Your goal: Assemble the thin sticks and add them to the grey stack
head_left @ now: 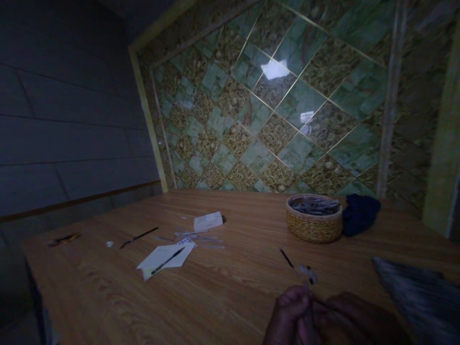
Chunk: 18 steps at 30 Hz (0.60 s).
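Low at the bottom right, my left hand [287, 314] is closed, pinching a thin pale strip [308, 306] that stands nearly upright. My right hand [362, 318] is beside it, closed on a slim dark stick [325, 304] whose tip reaches toward the strip. Dim light and blur hide what exactly both pieces are. Just beyond the fingers lie a short black stick with a pale end [286, 258] and a small whitish piece with dark spots [308, 274].
A wicker basket [314, 227] full of thin sticks stands at the back right, touching dark blue cloth [360, 213]. Right: a grey ribbed bundle [419, 292]. Left: white paper [158, 258] with a pen [168, 261], a white box [208, 221], pale strips [212, 242], a black rod [139, 236].
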{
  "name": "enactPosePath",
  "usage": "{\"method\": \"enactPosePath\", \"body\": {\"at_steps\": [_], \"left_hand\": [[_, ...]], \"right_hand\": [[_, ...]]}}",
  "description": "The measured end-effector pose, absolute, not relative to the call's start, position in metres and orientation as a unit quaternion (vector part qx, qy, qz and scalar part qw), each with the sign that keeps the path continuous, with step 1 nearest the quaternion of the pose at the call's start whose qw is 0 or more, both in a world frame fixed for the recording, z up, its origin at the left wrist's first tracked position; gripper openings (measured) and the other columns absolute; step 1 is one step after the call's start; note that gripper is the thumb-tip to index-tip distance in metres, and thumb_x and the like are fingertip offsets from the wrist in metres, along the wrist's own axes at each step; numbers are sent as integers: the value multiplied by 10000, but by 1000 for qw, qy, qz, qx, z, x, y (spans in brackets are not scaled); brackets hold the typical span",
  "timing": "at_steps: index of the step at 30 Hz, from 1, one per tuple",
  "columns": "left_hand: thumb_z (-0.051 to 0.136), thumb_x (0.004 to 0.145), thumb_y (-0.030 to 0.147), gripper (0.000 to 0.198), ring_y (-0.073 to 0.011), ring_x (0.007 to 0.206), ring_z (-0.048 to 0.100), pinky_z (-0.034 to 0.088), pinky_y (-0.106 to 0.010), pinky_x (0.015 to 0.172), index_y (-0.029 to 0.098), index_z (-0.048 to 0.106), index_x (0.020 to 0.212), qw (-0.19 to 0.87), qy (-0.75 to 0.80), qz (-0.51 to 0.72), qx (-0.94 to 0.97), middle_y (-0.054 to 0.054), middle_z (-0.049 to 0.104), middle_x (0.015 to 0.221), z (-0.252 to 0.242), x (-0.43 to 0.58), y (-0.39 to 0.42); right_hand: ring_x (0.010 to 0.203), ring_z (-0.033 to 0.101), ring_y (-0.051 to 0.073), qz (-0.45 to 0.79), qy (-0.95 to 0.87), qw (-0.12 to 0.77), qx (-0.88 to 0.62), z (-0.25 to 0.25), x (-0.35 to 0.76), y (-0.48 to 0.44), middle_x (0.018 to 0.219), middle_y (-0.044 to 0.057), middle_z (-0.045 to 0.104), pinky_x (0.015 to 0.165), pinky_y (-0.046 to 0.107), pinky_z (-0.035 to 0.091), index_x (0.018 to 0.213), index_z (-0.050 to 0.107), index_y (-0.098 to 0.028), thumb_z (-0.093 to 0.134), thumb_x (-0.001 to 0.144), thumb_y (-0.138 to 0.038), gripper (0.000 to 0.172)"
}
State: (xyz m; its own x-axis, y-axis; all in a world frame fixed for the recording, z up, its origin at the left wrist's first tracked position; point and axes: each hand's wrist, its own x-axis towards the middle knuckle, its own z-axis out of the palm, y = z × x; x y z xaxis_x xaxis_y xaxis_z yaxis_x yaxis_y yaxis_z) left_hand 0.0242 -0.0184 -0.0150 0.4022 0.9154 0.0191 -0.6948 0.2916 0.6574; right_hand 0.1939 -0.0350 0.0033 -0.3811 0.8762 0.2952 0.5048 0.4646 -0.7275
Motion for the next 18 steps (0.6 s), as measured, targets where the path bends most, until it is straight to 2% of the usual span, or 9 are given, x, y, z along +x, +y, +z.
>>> {"method": "enactPosePath", "body": {"at_steps": [3, 5, 8, 18], "left_hand": [[769, 615, 315, 269, -127, 483, 589, 365, -183, 416, 128, 673, 783, 768, 233, 484, 349, -93, 697, 697, -16, 22, -20], [778, 609, 319, 278, -103, 445, 559, 342, -172, 404, 120, 670, 769, 743, 257, 484, 383, -91, 695, 679, -19, 21, -19], [801, 571, 354, 321, -77, 400, 511, 302, -163, 393, 112, 675, 741, 717, 283, 484, 414, -69, 672, 594, -25, 23, -16], [823, 510, 431, 409, -83, 424, 509, 346, -189, 443, 118, 679, 731, 685, 328, 454, 465, -47, 641, 554, -29, 23, -12]], "right_hand": [[783, 655, 227, 219, -681, 458, -528, 18, 204, -41, 808, 40, 714, 708, 272, 522, 765, 694, -309, 553, 746, -464, 211], [666, 639, 206, 212, -591, 530, -570, 28, 209, -44, 678, 35, 677, 617, 265, 520, 745, 659, -277, 521, 766, -499, 262], [540, 583, 175, 245, -525, 605, -547, 40, 212, -46, 558, 18, 607, 516, 256, 488, 726, 619, -238, 505, 775, -555, 340], [488, 556, 143, 307, -504, 632, -503, 47, 211, -46, 534, 4, 597, 474, 240, 451, 710, 603, -202, 584, 748, -535, 336]]}}
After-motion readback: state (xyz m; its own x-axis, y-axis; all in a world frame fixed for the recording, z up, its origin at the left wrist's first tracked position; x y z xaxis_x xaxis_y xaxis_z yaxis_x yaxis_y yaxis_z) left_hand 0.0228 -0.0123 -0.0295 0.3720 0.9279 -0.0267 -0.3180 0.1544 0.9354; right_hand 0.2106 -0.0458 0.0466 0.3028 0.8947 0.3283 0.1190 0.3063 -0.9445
